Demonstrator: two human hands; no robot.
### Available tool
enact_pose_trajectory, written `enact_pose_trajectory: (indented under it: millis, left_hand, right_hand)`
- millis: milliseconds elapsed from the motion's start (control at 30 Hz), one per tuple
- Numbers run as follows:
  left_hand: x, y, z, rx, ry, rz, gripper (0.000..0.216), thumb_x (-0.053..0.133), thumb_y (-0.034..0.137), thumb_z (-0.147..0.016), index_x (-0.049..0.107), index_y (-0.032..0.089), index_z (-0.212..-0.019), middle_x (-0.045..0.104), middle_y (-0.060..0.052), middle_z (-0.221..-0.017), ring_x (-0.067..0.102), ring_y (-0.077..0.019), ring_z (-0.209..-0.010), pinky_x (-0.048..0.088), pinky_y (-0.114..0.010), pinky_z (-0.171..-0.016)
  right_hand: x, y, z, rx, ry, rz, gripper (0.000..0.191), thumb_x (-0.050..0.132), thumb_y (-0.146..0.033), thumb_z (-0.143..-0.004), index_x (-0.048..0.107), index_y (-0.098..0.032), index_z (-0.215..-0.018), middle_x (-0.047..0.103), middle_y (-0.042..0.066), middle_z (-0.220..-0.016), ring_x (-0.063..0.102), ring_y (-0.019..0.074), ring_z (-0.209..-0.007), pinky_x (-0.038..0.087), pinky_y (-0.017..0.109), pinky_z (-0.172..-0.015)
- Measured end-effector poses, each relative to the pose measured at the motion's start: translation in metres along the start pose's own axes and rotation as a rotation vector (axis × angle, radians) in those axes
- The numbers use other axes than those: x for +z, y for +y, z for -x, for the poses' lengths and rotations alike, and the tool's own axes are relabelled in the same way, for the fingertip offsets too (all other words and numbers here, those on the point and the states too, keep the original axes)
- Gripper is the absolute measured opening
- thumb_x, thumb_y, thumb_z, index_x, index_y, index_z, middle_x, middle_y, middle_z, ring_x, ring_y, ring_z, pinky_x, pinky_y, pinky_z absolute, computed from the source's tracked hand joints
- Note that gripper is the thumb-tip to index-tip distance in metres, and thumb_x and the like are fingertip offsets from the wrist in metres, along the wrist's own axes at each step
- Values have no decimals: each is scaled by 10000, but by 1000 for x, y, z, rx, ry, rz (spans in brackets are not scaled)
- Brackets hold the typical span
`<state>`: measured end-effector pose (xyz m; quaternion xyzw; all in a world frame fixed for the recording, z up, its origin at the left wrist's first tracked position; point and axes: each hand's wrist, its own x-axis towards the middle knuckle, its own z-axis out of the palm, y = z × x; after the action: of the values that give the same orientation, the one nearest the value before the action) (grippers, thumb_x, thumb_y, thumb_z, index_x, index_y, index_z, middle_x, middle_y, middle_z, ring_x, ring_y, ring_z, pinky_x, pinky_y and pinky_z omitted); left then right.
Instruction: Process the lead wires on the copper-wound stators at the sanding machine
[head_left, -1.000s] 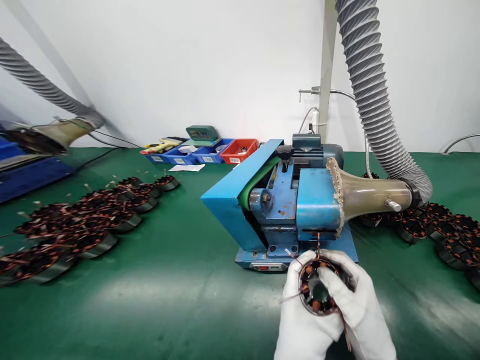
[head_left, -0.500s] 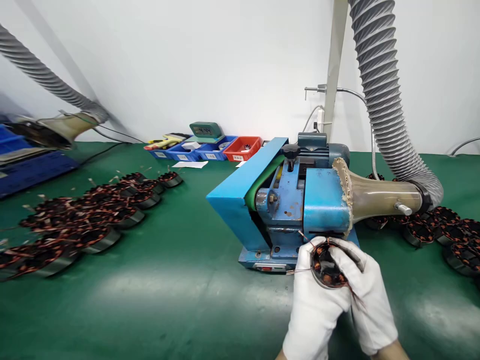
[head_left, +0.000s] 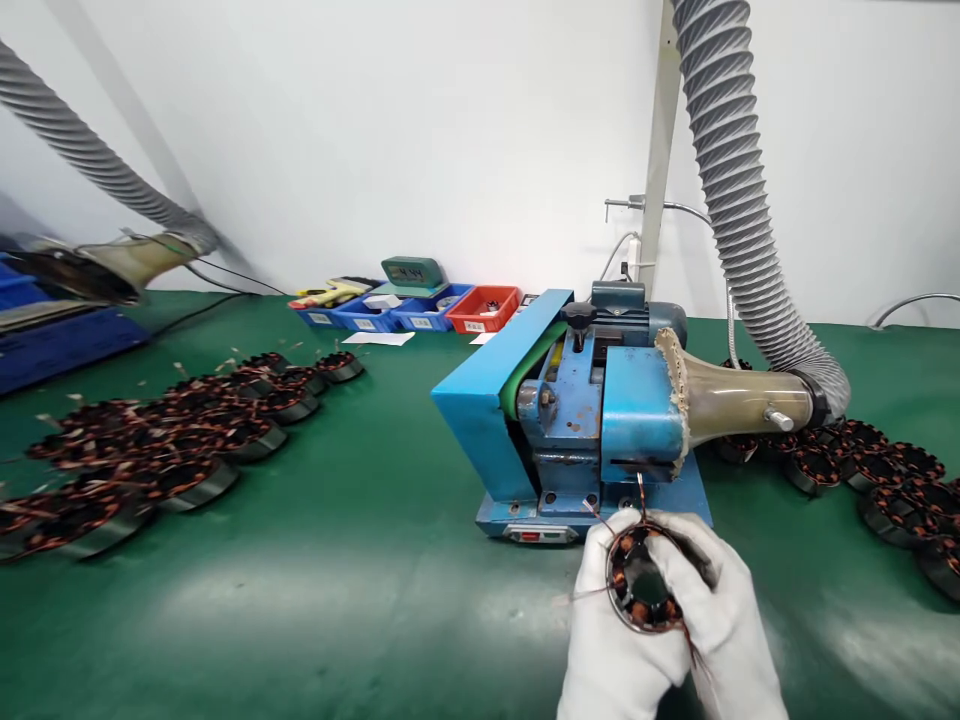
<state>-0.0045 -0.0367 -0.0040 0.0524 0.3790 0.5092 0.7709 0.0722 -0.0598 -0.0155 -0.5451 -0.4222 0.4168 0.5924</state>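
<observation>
Both my hands wear white gloves and grip one round motor stator wound with copper wire. My left hand clasps its left side and my right hand wraps its right side and top. A copper lead sticks up from the stator toward the slot at the front of the blue belt grinder. The stator is just in front of the machine's base, a little apart from the slot.
A ribbed grey suction hose with a clear funnel joins the grinder's right side. Several stators lie in rows at the left and at the right. Blue and red bins stand by the wall. Another hose and blue machine are at far left.
Half a second ago the stator was pressed up at the grinder's slot; now my hands have drawn it back down and toward me, with the lead standing upright.
</observation>
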Motion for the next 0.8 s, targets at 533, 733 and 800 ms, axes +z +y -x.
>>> enact_pose_trajectory:
  millis: [533, 733, 800]
  left_hand:
    - [-5, -9, -38, 500, -26, -345, 330, 714, 119, -550, 590, 225, -836, 708, -24, -868, 688, -198, -820, 548, -322, -799]
    - [0, -11, -33, 512, -54, -376, 423, 738, 107, -503, 581, 224, -878, 699, -36, -895, 683, -206, -832, 545, -325, -804]
    - [3, -9, -32, 507, -50, -383, 503, 761, 76, -437, 576, 220, -882, 699, -33, -892, 682, -208, -821, 549, -314, -781]
  right_hand:
    - [2, 9, -36, 67, 17, -139, 225, 669, -343, -769, 754, -177, -895, 755, 83, -934, 684, 244, -856, 532, 349, -808]
    - [2, 7, -38, 62, 18, -119, 258, 668, -346, -778, 752, -166, -943, 753, 96, -950, 688, 247, -854, 535, 359, -818]
    - [2, 4, -39, 46, 15, -106, 258, 653, -348, -788, 749, -166, -943, 752, 99, -952, 692, 247, -855, 543, 356, -812]
